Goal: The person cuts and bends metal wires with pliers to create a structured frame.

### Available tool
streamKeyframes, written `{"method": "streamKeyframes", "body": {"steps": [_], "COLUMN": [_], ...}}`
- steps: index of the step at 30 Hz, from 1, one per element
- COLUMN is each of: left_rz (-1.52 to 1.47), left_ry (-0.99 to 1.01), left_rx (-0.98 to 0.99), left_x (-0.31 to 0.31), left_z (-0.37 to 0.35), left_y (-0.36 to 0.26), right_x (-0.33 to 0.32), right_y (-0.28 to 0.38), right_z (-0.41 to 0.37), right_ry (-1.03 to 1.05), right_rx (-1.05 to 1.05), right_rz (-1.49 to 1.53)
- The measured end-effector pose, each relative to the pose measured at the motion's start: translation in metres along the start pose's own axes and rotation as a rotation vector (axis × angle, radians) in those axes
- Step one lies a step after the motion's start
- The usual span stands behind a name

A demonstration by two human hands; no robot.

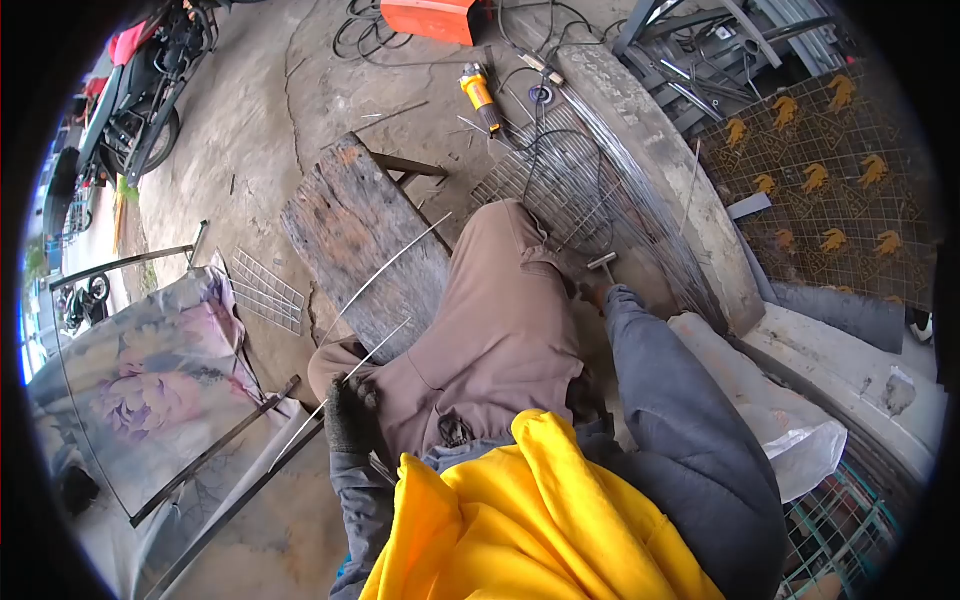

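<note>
Concrete yard, left hand (350, 418) clamped on wire rods (390, 272), right hand (594, 291) gripping hammer (602, 263)

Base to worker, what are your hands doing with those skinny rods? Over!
Left hand, gloved, shut on thin metal rods. Right hand, mostly hidden behind knee, grips hammer by wire mesh. Rods cross wooden plank; nothing seen blocking.

Cracked concrete floor (260, 110) carries everything. Resting on it: a weathered plank counter (360, 240), crossed by thin metal rods (385, 270); a large wire mesh panel (560, 190); a small wire grid (268, 290); a yellow angle grinder (480, 95); an orange machine case (432, 18); loose black cables (365, 35).
</note>
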State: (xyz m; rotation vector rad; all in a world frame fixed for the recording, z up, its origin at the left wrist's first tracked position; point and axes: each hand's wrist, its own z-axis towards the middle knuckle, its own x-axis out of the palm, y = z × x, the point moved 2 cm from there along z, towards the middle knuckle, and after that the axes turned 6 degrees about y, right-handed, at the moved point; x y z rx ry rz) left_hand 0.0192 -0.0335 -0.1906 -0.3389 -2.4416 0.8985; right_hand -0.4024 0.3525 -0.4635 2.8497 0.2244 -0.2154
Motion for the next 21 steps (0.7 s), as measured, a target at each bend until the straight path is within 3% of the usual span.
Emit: {"method": "streamKeyframes", "body": {"steps": [1,2,4,5,6,8,9,10,11,15,17,21], "left_rz": [0.191,0.078,-0.043,-0.161,-0.222,-0.211,-0.183,-0.224,-0.217,-0.242,-0.260,-0.269], "left_ry": [0.088,0.140,0.000,-0.121,-0.046,-0.173,-0.273,-0.174,-0.271,-0.347,-0.417,-0.339], "left_rx": [0.022,-0.035,-0.050,-0.054,-0.072,-0.068,-0.067,-0.076,-0.079,-0.094,-0.116,-0.089], "left_x": [0.016,0.011,0.027,0.035,0.037,0.053,0.060,0.059,0.066,0.075,0.075,0.065], "left_z": [0.000,0.001,-0.011,-0.017,-0.019,-0.024,-0.026,-0.024,-0.025,-0.028,-0.033,-0.043], "left_y": [-0.006,-0.007,-0.003,-0.001,-0.002,-0.005,-0.004,-0.005,-0.006,-0.009,-0.007,-0.006], "right_x": [-0.004,-0.001,-0.012,-0.024,-0.031,-0.066,-0.073,-0.082,-0.086,-0.073,-0.041,-0.003], "right_y": [-0.013,-0.032,-0.040,-0.034,-0.028,0.017,0.034,0.047,0.054,-0.005,-0.074,-0.113], "right_z": [0.042,0.094,0.153,0.174,0.186,0.135,0.115,0.098,0.088,0.132,0.180,0.157], "right_ry": [0.013,0.053,0.116,-0.019,-0.152,-0.358,-0.330,-0.545,-0.757,-0.459,-0.074,-0.085], "right_rx": [-0.004,-0.003,0.001,-0.009,-0.021,0.044,0.052,-0.037,-0.135,0.081,0.158,0.208], "right_rz": [-0.004,-0.047,-0.108,-0.130,-0.154,0.127,0.100,0.134,0.167,0.008,-0.033,-0.143]}}
